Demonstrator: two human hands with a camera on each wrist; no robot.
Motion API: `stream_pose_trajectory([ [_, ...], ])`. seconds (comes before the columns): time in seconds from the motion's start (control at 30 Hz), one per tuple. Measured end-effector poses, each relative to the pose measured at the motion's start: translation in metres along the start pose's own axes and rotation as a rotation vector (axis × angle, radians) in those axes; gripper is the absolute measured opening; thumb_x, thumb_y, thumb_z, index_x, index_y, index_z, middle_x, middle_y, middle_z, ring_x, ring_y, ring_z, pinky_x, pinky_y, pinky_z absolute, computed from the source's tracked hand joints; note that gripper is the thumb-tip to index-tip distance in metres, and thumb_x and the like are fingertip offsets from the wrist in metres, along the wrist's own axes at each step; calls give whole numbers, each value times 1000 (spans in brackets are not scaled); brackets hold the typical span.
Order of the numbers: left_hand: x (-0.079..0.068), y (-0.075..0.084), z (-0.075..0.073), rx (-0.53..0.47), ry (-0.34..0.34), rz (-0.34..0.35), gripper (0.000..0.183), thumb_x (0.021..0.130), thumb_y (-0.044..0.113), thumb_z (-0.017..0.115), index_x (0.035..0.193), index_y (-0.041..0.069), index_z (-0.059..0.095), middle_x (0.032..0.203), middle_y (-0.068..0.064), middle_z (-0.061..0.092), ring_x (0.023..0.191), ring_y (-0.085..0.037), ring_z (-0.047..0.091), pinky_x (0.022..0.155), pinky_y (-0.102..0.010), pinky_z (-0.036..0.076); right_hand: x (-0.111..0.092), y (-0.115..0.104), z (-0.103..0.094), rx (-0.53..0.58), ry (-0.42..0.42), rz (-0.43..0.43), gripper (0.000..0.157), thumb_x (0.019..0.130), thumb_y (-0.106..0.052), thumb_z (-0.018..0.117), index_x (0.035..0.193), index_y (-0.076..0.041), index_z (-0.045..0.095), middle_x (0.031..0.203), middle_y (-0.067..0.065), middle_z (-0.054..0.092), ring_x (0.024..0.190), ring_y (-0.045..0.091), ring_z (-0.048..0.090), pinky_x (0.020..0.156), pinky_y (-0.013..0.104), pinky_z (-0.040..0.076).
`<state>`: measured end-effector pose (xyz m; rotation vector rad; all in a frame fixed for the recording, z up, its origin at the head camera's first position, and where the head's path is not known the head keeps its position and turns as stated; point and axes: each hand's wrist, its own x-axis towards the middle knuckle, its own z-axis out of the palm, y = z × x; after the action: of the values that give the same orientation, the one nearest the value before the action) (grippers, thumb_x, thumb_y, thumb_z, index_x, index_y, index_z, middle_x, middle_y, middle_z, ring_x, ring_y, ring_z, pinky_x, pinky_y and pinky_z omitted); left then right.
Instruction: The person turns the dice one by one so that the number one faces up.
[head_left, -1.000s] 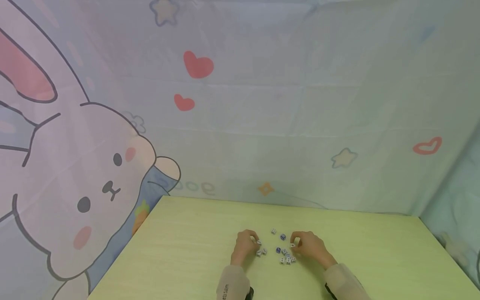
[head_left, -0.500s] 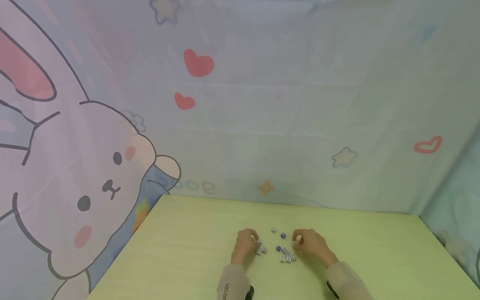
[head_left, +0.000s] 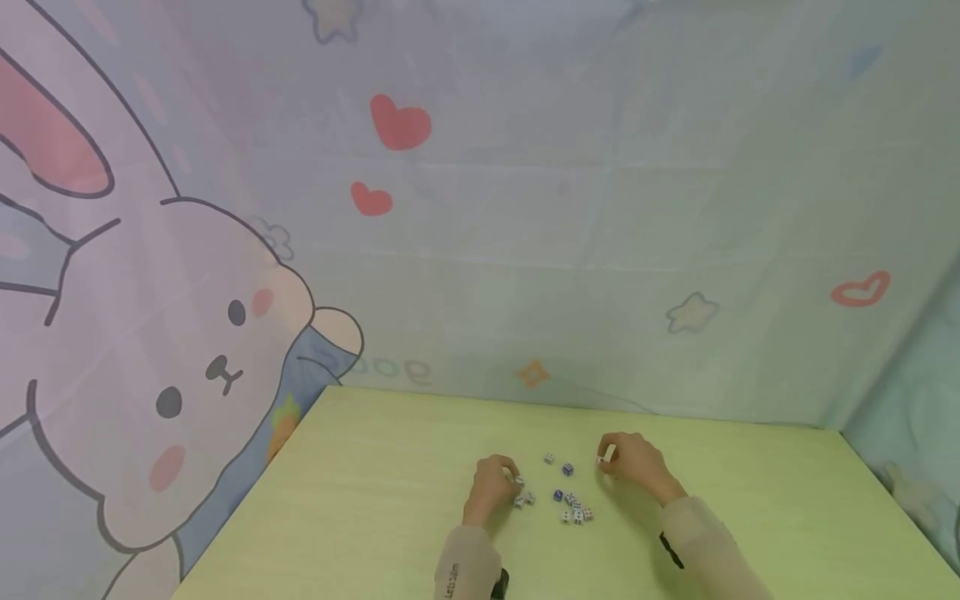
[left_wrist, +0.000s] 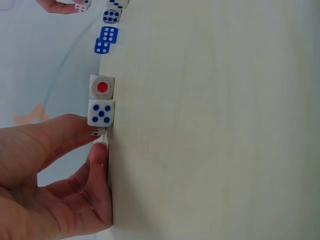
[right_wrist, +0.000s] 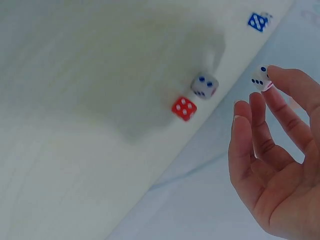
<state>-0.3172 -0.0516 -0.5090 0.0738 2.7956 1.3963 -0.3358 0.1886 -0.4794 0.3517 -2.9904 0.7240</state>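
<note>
My right hand (head_left: 636, 460) pinches a white die (right_wrist: 260, 79) with blue pips between thumb and forefinger, at the right of the scattered dice. The right wrist view shows it held above the table, the other fingers loosely bent. On the left, my left hand (head_left: 495, 485) rests at the table with thumb and forefinger around a white die (left_wrist: 98, 131), mostly hidden by the fingers. Close beside it are a white die showing five blue pips (left_wrist: 101, 113) and one with a single red pip (left_wrist: 102, 87).
Between the hands, several white dice (head_left: 577, 517) cluster with a blue die (head_left: 558, 495). Farther back lie another blue die (head_left: 567, 469) and a white one (head_left: 549, 458). A red die (right_wrist: 184, 108) shows in the right wrist view. Behind the table (head_left: 405, 442) hangs a printed cloth (head_left: 525, 208).
My right hand has moved away from the dice cluster, back and to the right, carrying the white die. The left hand keeps its place.
</note>
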Motion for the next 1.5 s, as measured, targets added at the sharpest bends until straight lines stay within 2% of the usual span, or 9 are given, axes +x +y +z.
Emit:
stream_pose_trajectory([
  [0.2,1,-2,0,-2,-3,4,11,72,-1,65,82,2,62,86,-13,58,59,-16,49,52,-25,40,6,1,-9,8,-41,21,8,79,-15,66,85,-13,62,65,0,63,46,18,57,41,24,40],
  [0.4,-2,-1,-1,-35,-23,35,13,72,-2,64,85,-1,62,72,-10,59,57,-16,52,51,-25,42,4,0,-5,-11,-70,43,7,77,-14,66,83,-13,63,63,2,62,51,16,56,44,26,40],
  [0.57,-3,0,-2,-35,-17,38,13,73,-2,65,85,-1,62,75,-9,57,60,-16,51,53,-26,42,4,1,1,-49,-63,47,8,75,-15,68,80,-14,62,63,0,59,52,13,50,46,27,38],
  [0.83,-2,-1,-2,-37,-21,33,13,72,-2,65,85,-1,62,73,-8,58,59,-16,52,53,-27,42,4,4,5,-99,-48,53,9,73,-17,70,77,-16,62,83,6,63,55,14,45,47,28,35],
  [0.97,-1,-3,0,-37,-24,20,13,72,-1,65,84,1,62,75,-8,57,61,-16,52,54,-28,43,3,4,6,-94,-40,59,9,72,-17,70,76,-16,62,88,9,64,55,15,44,47,28,34],
  [1.23,0,-4,1,-40,-27,18,12,72,-1,64,84,1,62,77,-8,57,60,-16,52,53,-26,42,5,6,7,-99,-37,67,8,74,-19,70,77,-17,62,79,4,61,54,14,45,47,28,34],
  [1.5,0,-2,0,-37,-18,7,12,72,-2,65,83,2,62,73,-7,56,60,-16,51,53,-27,41,8,-7,6,-74,-17,12,11,75,-18,68,84,-14,63,66,-1,60,50,10,49,44,26,38],
])
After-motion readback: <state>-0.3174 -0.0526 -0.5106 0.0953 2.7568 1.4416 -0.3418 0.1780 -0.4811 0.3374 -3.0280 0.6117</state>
